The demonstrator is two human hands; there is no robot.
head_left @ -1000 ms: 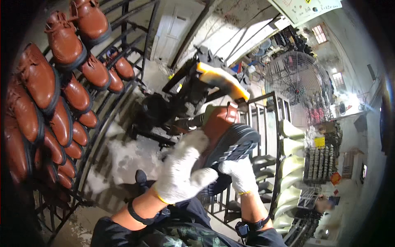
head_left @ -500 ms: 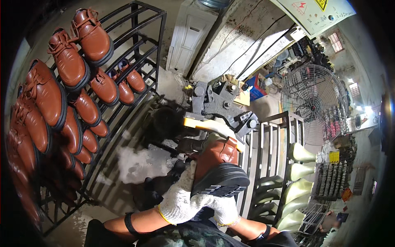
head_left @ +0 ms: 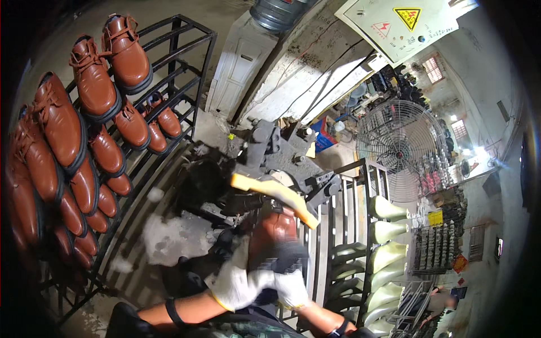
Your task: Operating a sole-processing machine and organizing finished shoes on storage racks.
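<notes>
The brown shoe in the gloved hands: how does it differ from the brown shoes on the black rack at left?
The held shoe is gripped by the left hand and right hand, both in white gloves, at a grey machine; the rack shoes rest untouched on the black rack. The held shoe is motion-blurred; the rack shoes are sharp, with laces showing. Both are glossy brown with dark soles.

Dim, fisheye-warped, motion-blurred centre, window glare
</notes>
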